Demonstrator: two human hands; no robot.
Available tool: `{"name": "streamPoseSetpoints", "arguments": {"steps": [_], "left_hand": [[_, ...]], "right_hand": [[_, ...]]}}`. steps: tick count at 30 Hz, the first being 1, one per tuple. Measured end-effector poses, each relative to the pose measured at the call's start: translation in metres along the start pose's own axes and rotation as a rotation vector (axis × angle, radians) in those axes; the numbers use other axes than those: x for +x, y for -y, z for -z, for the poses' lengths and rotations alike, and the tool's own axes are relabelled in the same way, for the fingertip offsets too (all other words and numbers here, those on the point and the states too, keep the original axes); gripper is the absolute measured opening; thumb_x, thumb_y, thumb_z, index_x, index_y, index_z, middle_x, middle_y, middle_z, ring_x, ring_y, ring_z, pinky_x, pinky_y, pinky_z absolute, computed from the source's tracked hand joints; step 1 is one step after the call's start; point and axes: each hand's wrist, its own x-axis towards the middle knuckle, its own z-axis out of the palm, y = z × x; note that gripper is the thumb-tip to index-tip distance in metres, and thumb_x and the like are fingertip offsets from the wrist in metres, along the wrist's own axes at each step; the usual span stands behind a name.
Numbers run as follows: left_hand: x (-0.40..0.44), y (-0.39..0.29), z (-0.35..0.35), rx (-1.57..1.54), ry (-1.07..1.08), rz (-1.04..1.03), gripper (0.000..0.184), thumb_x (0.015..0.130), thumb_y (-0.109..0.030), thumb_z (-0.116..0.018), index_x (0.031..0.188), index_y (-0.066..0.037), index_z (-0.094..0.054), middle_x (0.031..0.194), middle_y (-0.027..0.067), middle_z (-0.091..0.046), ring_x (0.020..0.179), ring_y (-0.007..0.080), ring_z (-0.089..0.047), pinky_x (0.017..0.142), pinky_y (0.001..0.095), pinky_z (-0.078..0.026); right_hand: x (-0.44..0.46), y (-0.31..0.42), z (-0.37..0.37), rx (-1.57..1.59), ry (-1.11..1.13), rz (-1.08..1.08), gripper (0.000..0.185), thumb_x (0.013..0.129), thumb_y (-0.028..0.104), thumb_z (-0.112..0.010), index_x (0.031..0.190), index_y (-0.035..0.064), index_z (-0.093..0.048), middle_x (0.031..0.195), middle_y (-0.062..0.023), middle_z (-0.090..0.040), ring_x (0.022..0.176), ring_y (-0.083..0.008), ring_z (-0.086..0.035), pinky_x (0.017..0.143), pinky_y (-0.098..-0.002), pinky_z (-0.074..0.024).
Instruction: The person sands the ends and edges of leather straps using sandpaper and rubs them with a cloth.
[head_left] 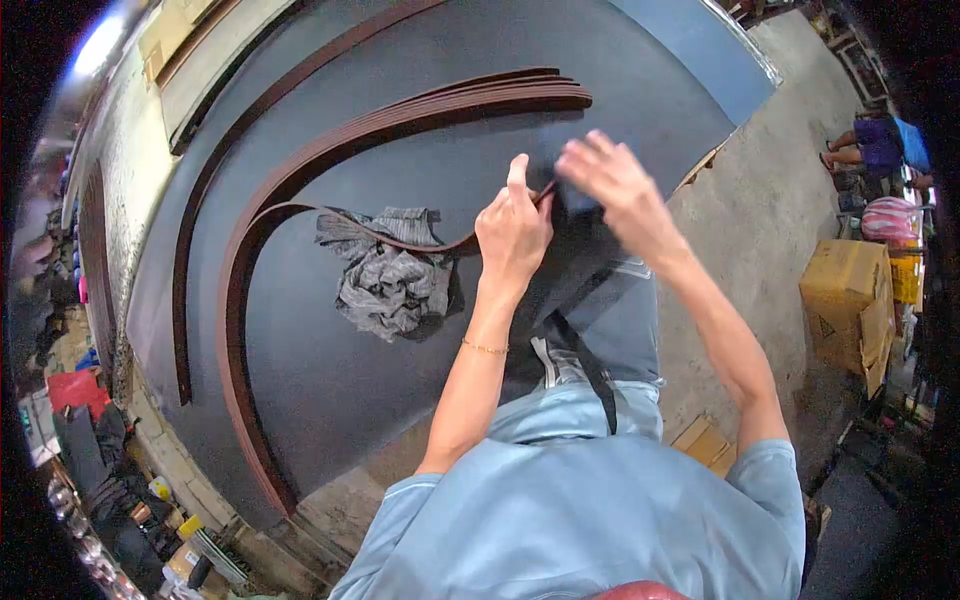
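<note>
A long, thin dark-brown belt-like strap curves across the table to my left hand, which is closed round it close to its end, index finger pointing up. Just to the right is my right hand, blurred by motion, its fingers stretched out and nothing plainly seen in them. The strap's tip shows between the two hands. Behind, a thick stack of similar brown straps bends round in a wide arc. A crumpled grey cloth lies beside my left forearm, partly under the strap.
All this rests on a dark table. One separate brown strap curves along its left side. On the concrete floor to the right stands a cardboard box. A seated person is partly visible at the far right. Assorted clutter fills the lower left.
</note>
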Motion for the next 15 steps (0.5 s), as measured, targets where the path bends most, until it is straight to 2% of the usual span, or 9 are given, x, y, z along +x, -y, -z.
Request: {"name": "streamPoseSetpoints", "arguments": {"steps": [1, 2, 5, 7, 9, 10, 11, 13, 15], "left_hand": [[-0.004, 0.002, -0.001, 0.054, -0.017, -0.019, 0.068, 0.082, -0.012, -0.078, 0.138, -0.002, -0.040, 0.074, 0.0068, -0.068, 0.067, 0.0271, -0.069, 0.060, 0.0368, -0.053], [-0.006, 0.006, -0.004, 0.068, 0.012, 0.007, 0.069, 0.081, -0.012, -0.079, 0.138, -0.001, -0.041, 0.074, 0.0071, -0.068, 0.067, 0.0274, -0.068, 0.061, 0.0363, -0.053], [-0.003, 0.000, 0.000, -0.033, 0.046, 0.059, 0.068, 0.081, -0.006, -0.075, 0.138, -0.001, -0.040, 0.076, 0.0072, -0.069, 0.068, 0.0280, -0.069, 0.061, 0.0370, -0.053], [-0.003, -0.001, 0.002, -0.026, 0.032, 0.036, 0.071, 0.079, -0.006, -0.076, 0.140, -0.001, -0.039, 0.076, 0.0068, -0.069, 0.067, 0.0277, -0.068, 0.061, 0.0369, -0.053], [-0.003, 0.002, 0.001, 0.033, 0.014, 0.004, 0.074, 0.078, -0.010, -0.080, 0.140, -0.001, -0.039, 0.075, 0.0064, -0.068, 0.067, 0.0264, -0.068, 0.061, 0.0365, -0.053], [-0.004, 0.003, -0.001, 0.084, 0.036, 0.015, 0.076, 0.079, -0.013, -0.081, 0.141, -0.001, -0.039, 0.074, 0.0061, -0.068, 0.066, 0.0264, -0.068, 0.061, 0.0365, -0.053], [-0.005, 0.002, -0.001, 0.080, 0.046, 0.005, 0.076, 0.079, -0.013, -0.081, 0.141, -0.001, -0.039, 0.074, 0.0061, -0.068, 0.066, 0.0264, -0.068, 0.061, 0.0365, -0.053], [-0.001, 0.001, 0.001, -0.008, 0.042, 0.053, 0.076, 0.078, -0.009, -0.079, 0.142, -0.001, -0.039, 0.074, 0.0063, -0.067, 0.066, 0.0267, -0.067, 0.060, 0.0368, -0.052], [0.004, 0.001, 0.000, 0.006, 0.011, 0.004, 0.077, 0.078, -0.009, -0.079, 0.143, 0.000, -0.038, 0.074, 0.0066, -0.068, 0.066, 0.0267, -0.068, 0.060, 0.0367, -0.052]], "right_hand": [[0.000, 0.014, 0.002, 0.029, 0.017, 0.100, 0.048, 0.088, 0.006, -0.052, 0.135, 0.0115, -0.060, 0.144, -0.0091, -0.056, 0.138, -0.0356, -0.046, 0.110, -0.0594, -0.0370], [-0.004, 0.020, 0.000, 0.024, 0.104, 0.095, 0.049, 0.086, 0.002, -0.052, 0.134, 0.0115, -0.060, 0.144, -0.0088, -0.056, 0.139, -0.0349, -0.045, 0.110, -0.0602, -0.0368], [-0.002, -0.021, -0.010, -0.021, 0.025, -0.066, 0.050, 0.085, 0.002, -0.053, 0.133, 0.0122, -0.061, 0.145, -0.0080, -0.054, 0.140, -0.0353, -0.043, 0.110, -0.0603, -0.0378], [0.003, -0.015, 0.000, -0.005, -0.010, -0.077, 0.052, 0.083, 0.001, -0.054, 0.133, 0.0133, -0.061, 0.147, -0.0072, -0.051, 0.141, -0.0350, -0.042, 0.110, -0.0602, -0.0382], [-0.002, 0.011, 0.003, 0.040, 0.048, 0.114, 0.052, 0.083, 0.001, -0.054, 0.133, 0.0131, -0.061, 0.149, -0.0072, -0.050, 0.142, -0.0339, -0.041, 0.110, -0.0596, -0.0380], [-0.009, 0.013, -0.003, 0.028, 0.109, 0.122, 0.050, 0.083, 0.002, -0.054, 0.132, 0.0127, -0.062, 0.150, -0.0070, -0.049, 0.141, -0.0329, -0.042, 0.110, -0.0596, -0.0378], [-0.013, -0.003, -0.012, 0.016, 0.027, 0.111, 0.050, 0.084, 0.002, -0.054, 0.132, 0.0130, -0.062, 0.149, -0.0073, -0.051, 0.141, -0.0333, -0.042, 0.110, -0.0587, -0.0381], [-0.007, -0.032, -0.008, -0.154, 0.078, -0.130, 0.052, 0.085, 0.002, -0.054, 0.135, 0.0140, -0.061, 0.147, -0.0073, -0.052, 0.141, -0.0338, -0.042, 0.110, -0.0575, -0.0383], [-0.005, -0.030, 0.003, -0.109, 0.003, -0.181, 0.050, 0.086, 0.003, -0.054, 0.134, 0.0137, -0.061, 0.146, -0.0070, -0.054, 0.140, -0.0341, -0.043, 0.109, -0.0564, -0.0391]]}}
